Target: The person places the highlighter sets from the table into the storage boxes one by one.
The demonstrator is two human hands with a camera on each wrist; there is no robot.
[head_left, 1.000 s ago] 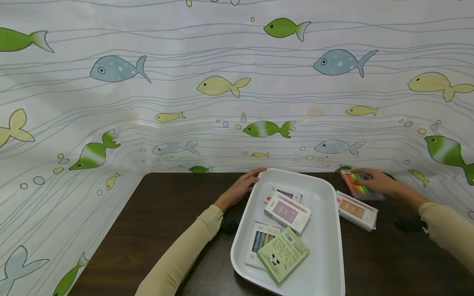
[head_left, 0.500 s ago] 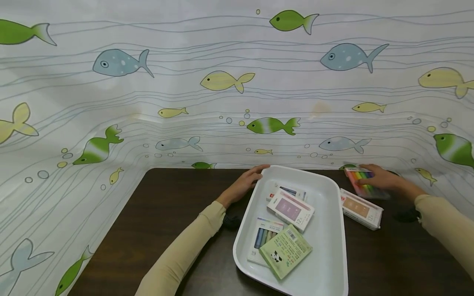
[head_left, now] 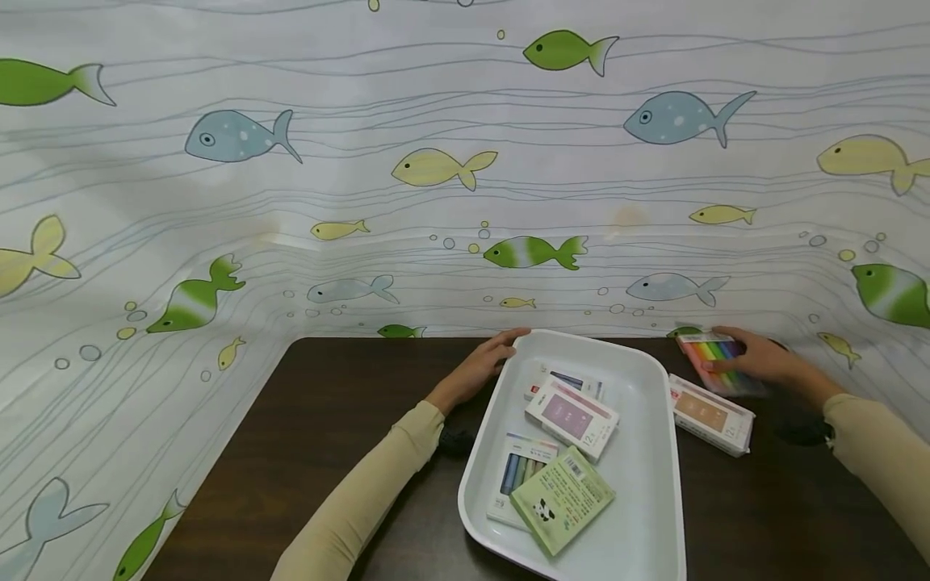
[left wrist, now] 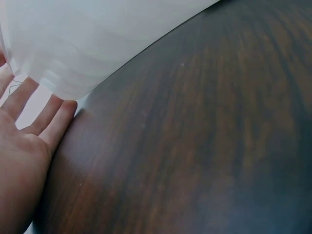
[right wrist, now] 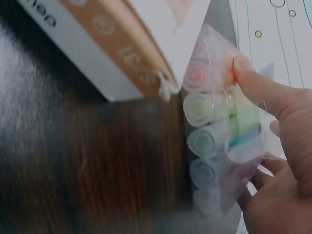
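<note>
Pinching a clear plastic pack of rainbow-coloured pens [right wrist: 222, 126], the right hand [head_left: 766, 361] is holding it at the far right part of the dark wood-grain bench [head_left: 327, 420], its thumb pressing on the near face and its other fingers supporting it from behind. The pack is tilting; whether its lower edge is touching the bench, I cannot tell. Just in front of it, a white cardboard box with an orange-brown panel [head_left: 710, 415] is lying on the bench, right beside a white rounded rectangular tray [head_left: 635, 460]. The left hand [head_left: 475, 373] is touching the tray's far left corner, its fingers stretching out along the outer wall. Inside the tray, a white cardboard box with a purple panel [head_left: 574, 418] is partly covering a flat white windowed box [head_left: 592, 389], while nearer, a light green square box with a panda picture [head_left: 563, 500] is overlapping a white box with coloured sticks showing through its window [head_left: 517, 476]. Behind everything, a white fish-printed sheet [head_left: 407, 206] is hanging.
</note>
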